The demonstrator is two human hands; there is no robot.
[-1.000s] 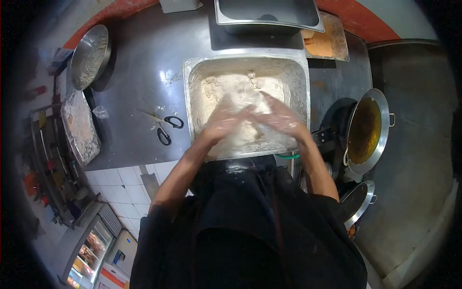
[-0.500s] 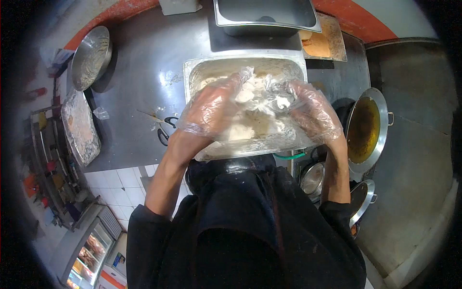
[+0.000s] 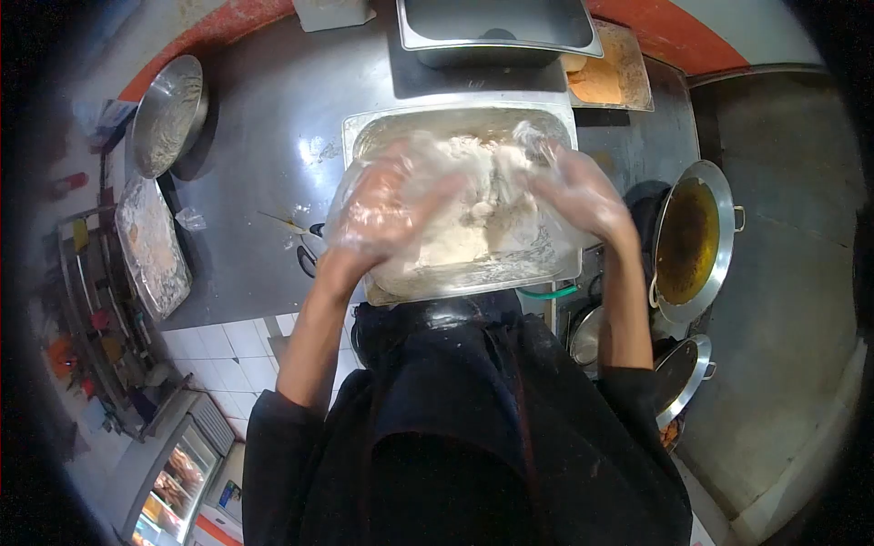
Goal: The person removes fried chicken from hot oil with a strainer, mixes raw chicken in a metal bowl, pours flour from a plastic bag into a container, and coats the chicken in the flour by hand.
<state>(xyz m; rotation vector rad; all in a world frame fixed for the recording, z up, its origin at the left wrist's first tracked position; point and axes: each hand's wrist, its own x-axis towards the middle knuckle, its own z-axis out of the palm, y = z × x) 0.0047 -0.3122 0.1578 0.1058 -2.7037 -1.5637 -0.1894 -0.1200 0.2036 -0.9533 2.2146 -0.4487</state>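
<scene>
A rectangular metal pan point(image 3: 358, 136) in front of me holds white flour point(image 3: 455, 247), with lumpy flour-coated pieces point(image 3: 482, 211) in its middle. Clear plastic gloves cover both hands, and motion smears them. My left hand point(image 3: 387, 196) hovers over the pan's left side, thumb apart from the fingers, with nothing visible in it. Over the right side is my right hand point(image 3: 583, 193), its fingers and thumb also apart and pointing inward. What the pieces under the flour are, I cannot make out.
Left of the pan lie black-handled scissors point(image 3: 308, 262). Farther left are a metal bowl point(image 3: 170, 116) and a floury tray point(image 3: 152, 247). An empty deep pan point(image 3: 496, 44) and a tray of orange powder point(image 3: 619, 82) stand behind. A wok of oil point(image 3: 687, 241) is at right.
Both hands have moved apart and loosened from the floury pieces they were gathered around. More of the pan's middle and its flour now shows between them.
</scene>
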